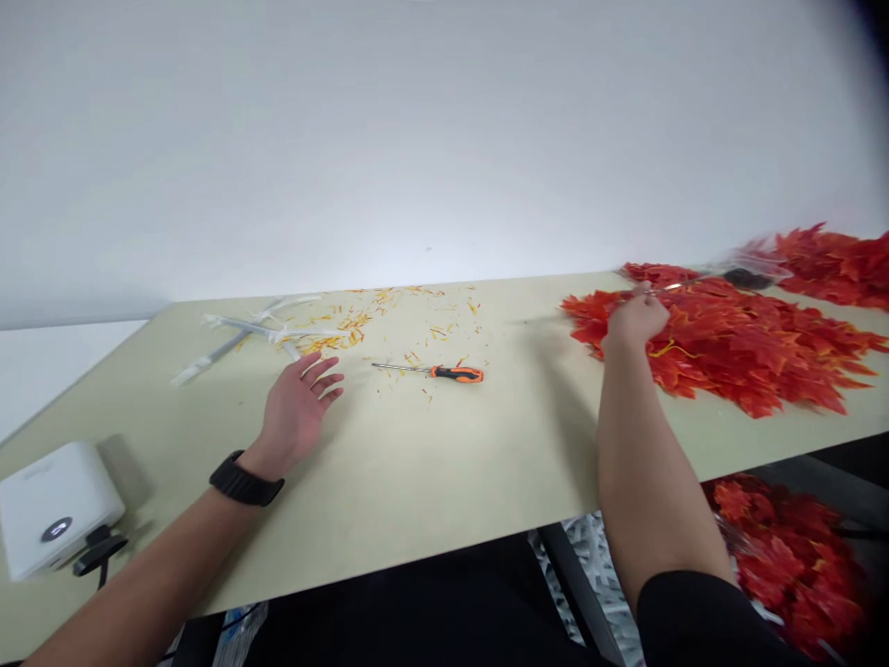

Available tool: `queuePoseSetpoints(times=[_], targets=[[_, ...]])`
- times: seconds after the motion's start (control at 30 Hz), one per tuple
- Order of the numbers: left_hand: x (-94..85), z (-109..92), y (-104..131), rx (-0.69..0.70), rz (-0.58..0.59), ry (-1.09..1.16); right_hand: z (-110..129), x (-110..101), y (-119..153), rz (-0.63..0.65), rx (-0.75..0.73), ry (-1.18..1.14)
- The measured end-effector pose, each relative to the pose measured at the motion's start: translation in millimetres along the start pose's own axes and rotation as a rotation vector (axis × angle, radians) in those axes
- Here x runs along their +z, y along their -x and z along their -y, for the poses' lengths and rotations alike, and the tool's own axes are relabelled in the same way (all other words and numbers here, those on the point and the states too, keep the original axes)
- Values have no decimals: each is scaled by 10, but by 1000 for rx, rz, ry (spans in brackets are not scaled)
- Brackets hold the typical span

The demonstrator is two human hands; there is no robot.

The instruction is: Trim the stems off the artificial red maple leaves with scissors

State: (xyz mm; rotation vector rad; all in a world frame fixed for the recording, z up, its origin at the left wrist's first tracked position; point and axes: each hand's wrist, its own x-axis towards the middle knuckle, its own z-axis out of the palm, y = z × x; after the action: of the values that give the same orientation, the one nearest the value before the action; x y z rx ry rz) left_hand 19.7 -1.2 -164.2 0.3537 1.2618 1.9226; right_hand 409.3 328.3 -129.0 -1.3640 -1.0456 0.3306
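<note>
My left hand [298, 408], with a black band on the wrist, is held palm up above the table [417, 463], its fingers apart and nothing in it. My right hand [637, 318] is closed over the left end of a pile of red artificial maple leaves [750, 347]. A thin shiny metal piece sticks out to the right of its fingers; what it belongs to is blurred. Between the hands lies a screwdriver [457, 373] with an orange and black handle, its tip pointing left.
Wrapped white and grey rods [243, 326] lie crossed at the back left, beside yellow and orange scraps [354, 332]. A white box [59, 505] with a cable stands front left. A clear bag [750, 273] touches the leaves; more red leaves [792, 556] are below the table's right edge.
</note>
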Motion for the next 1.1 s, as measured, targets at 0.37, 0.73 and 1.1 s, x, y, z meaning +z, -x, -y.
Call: queuePoseSetpoints(times=[0.37,0.73,1.1], targets=[[-1,57,29,50,77,-51,-272,-220,-193,-197,142,259],[-31,48,5,80,84,-62,-77,-276,-27,-241,55,324],[-5,104,68,299,173,-329,476,305,870,369,-240,-133]])
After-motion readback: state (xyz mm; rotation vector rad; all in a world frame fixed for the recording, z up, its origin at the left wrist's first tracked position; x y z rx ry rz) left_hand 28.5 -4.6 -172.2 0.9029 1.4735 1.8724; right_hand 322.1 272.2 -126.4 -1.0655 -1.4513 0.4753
